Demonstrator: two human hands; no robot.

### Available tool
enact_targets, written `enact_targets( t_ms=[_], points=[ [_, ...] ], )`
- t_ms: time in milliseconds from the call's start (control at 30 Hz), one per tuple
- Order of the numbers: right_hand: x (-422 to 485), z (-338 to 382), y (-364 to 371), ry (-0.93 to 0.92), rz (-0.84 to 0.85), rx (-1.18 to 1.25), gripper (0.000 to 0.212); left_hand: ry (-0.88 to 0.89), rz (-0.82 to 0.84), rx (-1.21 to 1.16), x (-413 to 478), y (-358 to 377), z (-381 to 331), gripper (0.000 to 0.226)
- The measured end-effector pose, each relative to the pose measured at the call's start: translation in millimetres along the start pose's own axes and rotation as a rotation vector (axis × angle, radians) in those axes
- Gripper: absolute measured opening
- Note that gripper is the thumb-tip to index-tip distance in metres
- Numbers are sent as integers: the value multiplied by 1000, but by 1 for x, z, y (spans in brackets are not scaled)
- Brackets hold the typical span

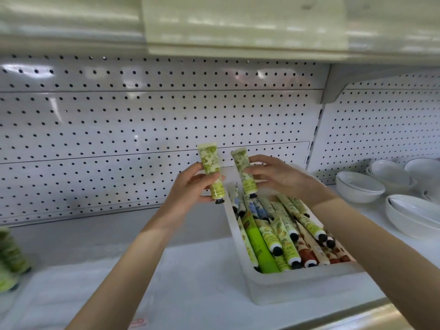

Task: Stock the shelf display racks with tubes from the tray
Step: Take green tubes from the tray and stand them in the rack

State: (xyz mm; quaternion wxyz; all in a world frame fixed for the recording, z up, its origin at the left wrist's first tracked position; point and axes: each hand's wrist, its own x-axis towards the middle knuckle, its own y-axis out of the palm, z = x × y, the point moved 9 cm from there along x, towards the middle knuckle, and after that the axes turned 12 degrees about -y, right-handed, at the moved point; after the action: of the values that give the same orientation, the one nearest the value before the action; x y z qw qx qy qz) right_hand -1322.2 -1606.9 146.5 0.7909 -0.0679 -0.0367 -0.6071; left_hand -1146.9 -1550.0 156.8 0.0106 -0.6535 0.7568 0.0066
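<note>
Two green tubes with a leaf or fruit pattern are held upright, black caps down, above the far end of the tray. The left hand (pixel 192 184) has its grip closed round the left tube (pixel 210 167), thumb in front. The right hand (pixel 278 176) pinches the right tube (pixel 245 172) with its grip at the middle. They look like the same kind, so I think they were picked as a pair for one rack.

The white tray (pixel 297 284) stands on the shelf (pixel 190 270) and holds many more tubes (pixel 281 236) lying flat: green, blue and brown ones. The print on the tubes is too blurred to read.

At the left edge of the view there are more green tubes (pixel 10 256), perhaps already stocked. Behind is a white pegboard (pixel 142 120), and white bowls (pixel 359 186) are stacked to the right.
</note>
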Motion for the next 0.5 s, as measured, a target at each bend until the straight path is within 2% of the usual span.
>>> enact_targets(
  t_ms=[233, 333, 433, 500],
  points=[
    [-23, 28, 42, -87, 42, 90, 13, 22, 11, -18, -15, -23, -5, 13],
    [-32, 24, 59, -91, 19, 81, 30, 30, 9, 23, -22, -32, -3, 23],
    [-41, 23, 72, -112, -37, 93, 11, 19, 13, -1, -32, -39, -1, 23],
    [-48, 24, 81, -135, -53, 100, 11, 5, 16, -2, -37, -44, 1, 24]
  ],
)
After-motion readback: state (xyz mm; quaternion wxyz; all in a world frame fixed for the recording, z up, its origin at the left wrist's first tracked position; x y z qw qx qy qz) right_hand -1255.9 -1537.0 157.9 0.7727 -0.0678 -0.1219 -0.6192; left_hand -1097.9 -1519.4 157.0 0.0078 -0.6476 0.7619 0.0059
